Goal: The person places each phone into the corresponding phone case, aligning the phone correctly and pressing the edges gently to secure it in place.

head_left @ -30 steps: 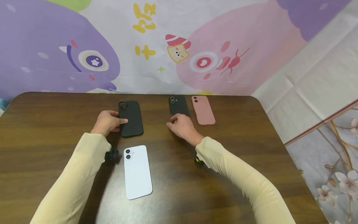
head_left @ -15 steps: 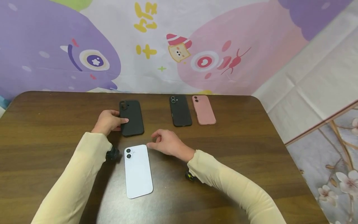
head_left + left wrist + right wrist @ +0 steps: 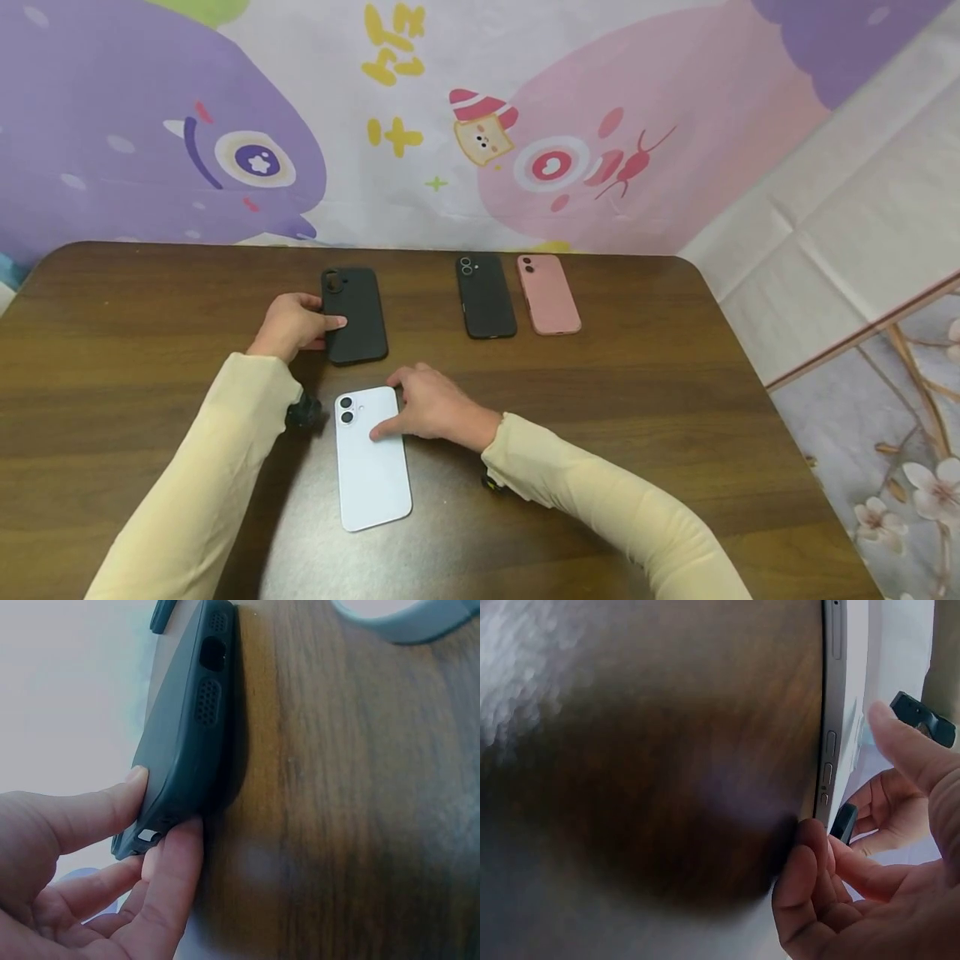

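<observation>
In the head view my left hand (image 3: pixel 288 325) pinches the left edge of a black phone case (image 3: pixel 360 321). Its thumb lies on the case's back, and the fingers are at the side edge; the left wrist view shows the case (image 3: pixel 176 742) tipped off the table along one edge, port cutouts facing the camera. My right hand (image 3: pixel 435 406) reaches over the top right corner of a white phone (image 3: pixel 371 483), which lies camera side up. In the right wrist view the fingers touch the phone's side edge (image 3: pixel 836 735), while the thumb appears just above its back.
A second black phone or case with camera lenses (image 3: pixel 486 296) lies at the back of the wooden table (image 3: pixel 637 400). Beside it on the right lies a pink one (image 3: pixel 549 296). A printed cloth (image 3: pixel 405 200) hangs behind the table's far edge.
My right hand has moved from the black phone at the back, toward the front left, onto the white phone's corner. The left hand keeps its hold on the black case.
</observation>
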Motion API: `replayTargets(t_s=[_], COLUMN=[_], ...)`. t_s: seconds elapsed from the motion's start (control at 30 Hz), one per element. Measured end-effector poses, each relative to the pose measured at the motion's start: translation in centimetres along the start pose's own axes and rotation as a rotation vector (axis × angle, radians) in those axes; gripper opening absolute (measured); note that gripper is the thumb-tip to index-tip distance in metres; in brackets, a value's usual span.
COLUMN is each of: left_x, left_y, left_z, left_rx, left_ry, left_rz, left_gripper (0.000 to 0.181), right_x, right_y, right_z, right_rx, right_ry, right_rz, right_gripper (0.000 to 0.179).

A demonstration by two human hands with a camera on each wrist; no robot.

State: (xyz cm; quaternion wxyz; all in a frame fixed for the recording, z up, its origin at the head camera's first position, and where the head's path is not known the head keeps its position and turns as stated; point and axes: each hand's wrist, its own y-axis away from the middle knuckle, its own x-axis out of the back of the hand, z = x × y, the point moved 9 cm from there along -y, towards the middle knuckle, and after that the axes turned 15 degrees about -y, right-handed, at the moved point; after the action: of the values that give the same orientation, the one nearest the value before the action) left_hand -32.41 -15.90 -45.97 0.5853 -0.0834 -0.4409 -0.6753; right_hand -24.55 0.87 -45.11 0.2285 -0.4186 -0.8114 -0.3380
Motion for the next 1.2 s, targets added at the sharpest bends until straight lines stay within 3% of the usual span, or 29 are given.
replayTargets(t_s=[0.3,0.67,0.83,0.9,1.1,1.2], left_x=[0.1,0.1,0.0,0.0,-0.1,0.0], left_y=[0.0,0.0,-0.1,-0.1,-0.1,-0.1], left_z=[0.1,0.0,0.0,0.0,-0.1,0.0], left_rx=[-0.014,0.006,0.007,0.008,0.017,0.019], left_ry=[0.016,0.022,0.026,0.028,0.027,0.028], left_rz=[0.005,0.008,0.009,0.007,0.007,0.013], left_gripper=[0.067,0.066,0.066,0.066,0.067,0.065], right_x=[-0.4,-0.9,-0.8,-0.6,-0.4,-0.6], right_y=[0.1,-1.0,-1.1,-0.9,0.4,0.8], right_z=[-0.1,0.2,0.0,-0.2,-0.4,-0.5], right_rx=[-0.044,-0.086,-0.088,-0.077,-0.074,-0.07], right_ry=[0.098,-0.022,-0.043,-0.028,0.109,0.151], right_rz=[0.015,-0.046,-0.046,-0.035,-0.005,0.001], right_gripper=[0.081,0.075,0.061,0.059,0.083,0.082])
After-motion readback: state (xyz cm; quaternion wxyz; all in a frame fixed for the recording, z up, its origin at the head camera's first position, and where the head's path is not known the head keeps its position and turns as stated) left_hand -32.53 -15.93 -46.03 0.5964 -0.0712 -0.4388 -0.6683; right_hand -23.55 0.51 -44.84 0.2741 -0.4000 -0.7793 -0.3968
